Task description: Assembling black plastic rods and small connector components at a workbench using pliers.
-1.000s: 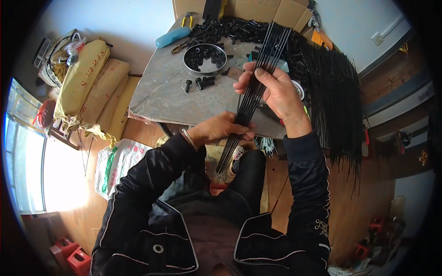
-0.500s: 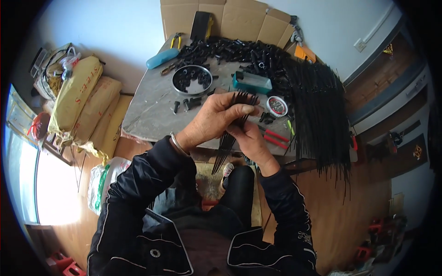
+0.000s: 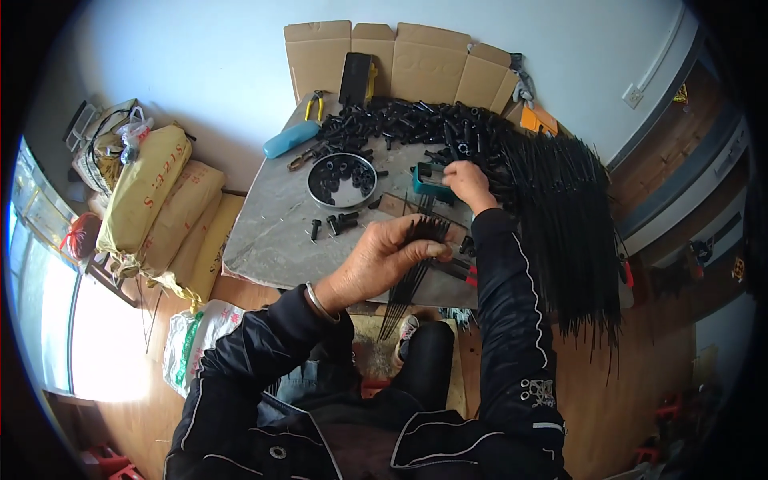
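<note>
My left hand (image 3: 388,254) is closed round a bundle of thin black rods (image 3: 410,282), thumb pressed across it, above the table's near edge. The rods' upper ends fan out over the fingers and their long ends hang down. My right hand (image 3: 472,187) reaches over a teal box (image 3: 430,189) at the middle of the table. Its fingers are drawn together at the box's edge; whatever is between the fingertips is hidden. To the left stands a round metal dish (image 3: 314,192) of black tubular parts.
Black parts (image 3: 424,120) are heaped at the back before a cardboard screen (image 3: 432,60). Many long black rods (image 3: 564,232) overhang the right edge. Yellow-handled pliers (image 3: 318,104) and a light-blue case (image 3: 290,139) lie far left. Red-handled pliers (image 3: 470,276) lie near my right forearm.
My right hand has left the bundle and moved away to the teal box. The left hand keeps the rods. My right arm now covers the small dish of metal bits.
</note>
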`<state>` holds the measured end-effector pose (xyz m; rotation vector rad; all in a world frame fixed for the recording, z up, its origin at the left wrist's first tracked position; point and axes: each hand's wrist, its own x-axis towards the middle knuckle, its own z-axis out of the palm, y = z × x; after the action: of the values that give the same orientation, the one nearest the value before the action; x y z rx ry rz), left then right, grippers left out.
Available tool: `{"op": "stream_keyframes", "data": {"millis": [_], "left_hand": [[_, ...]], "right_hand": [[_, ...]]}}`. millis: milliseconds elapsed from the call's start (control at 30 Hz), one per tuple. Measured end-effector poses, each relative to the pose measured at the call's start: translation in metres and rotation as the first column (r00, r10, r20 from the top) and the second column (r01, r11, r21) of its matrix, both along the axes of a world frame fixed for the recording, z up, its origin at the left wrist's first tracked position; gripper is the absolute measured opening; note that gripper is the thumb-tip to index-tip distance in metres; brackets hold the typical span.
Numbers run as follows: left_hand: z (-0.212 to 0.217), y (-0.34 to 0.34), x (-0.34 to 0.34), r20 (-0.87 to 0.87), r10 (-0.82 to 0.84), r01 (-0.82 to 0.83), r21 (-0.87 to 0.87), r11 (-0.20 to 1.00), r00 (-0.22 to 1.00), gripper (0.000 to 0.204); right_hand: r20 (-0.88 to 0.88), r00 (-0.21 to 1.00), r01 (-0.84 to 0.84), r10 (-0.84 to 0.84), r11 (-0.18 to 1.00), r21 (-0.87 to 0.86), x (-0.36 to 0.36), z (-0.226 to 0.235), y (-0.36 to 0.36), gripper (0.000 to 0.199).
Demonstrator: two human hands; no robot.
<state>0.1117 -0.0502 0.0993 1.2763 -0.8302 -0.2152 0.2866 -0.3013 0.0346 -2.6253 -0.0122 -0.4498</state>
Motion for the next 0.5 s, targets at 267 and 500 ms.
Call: {"op": "stream_keyframes", "data": {"millis": [267, 500], "left_hand": [[-0.003, 0.004, 0.001, 0.038, 0.019, -0.020, 0.034, 0.999, 0.999, 0.024], [-0.001, -0.003, -0.001, 0.035, 0.009, -0.009, -0.003, 1.000, 0.999, 0.024]], "right_hand": [[0.048, 0.998, -0.013, 0.040, 0.884, -0.467, 0.005, 0.000, 0.007, 0.008], [0.522, 0.851, 0.025, -0.052, 0.998, 0.058, -0.016, 0.016, -0.009, 0.012]]}}
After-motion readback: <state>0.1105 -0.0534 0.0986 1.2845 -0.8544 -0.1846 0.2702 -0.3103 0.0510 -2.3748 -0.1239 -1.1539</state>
